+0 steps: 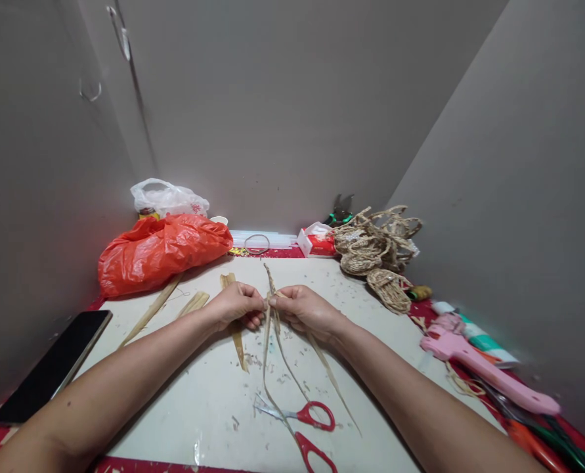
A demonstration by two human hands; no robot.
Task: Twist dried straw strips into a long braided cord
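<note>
Near the middle of the board, my left hand point(238, 305) and my right hand point(309, 310) meet with fingertips pinched. Between them is a thin braid of dried plant fibre point(269, 277), its short twisted end pointing away from me. Three loose strands trail from it towards me; one long strand point(266, 361) crosses the scissors. Those red-handled scissors point(316, 416) lie with blades apart, pointing left. A flat dried leaf strip point(238, 345) lies partly behind my left hand. More dried strips point(153, 312) are farther left.
A white board point(184, 407) with scattered scraps covers the table. An orange plastic bag point(167, 253) and a phone point(56, 364) are at left. Coiled straw rope point(375, 243), a red tissue pack point(316, 240) and a pink glue gun point(489, 371) line the right. Grey walls enclose the table.
</note>
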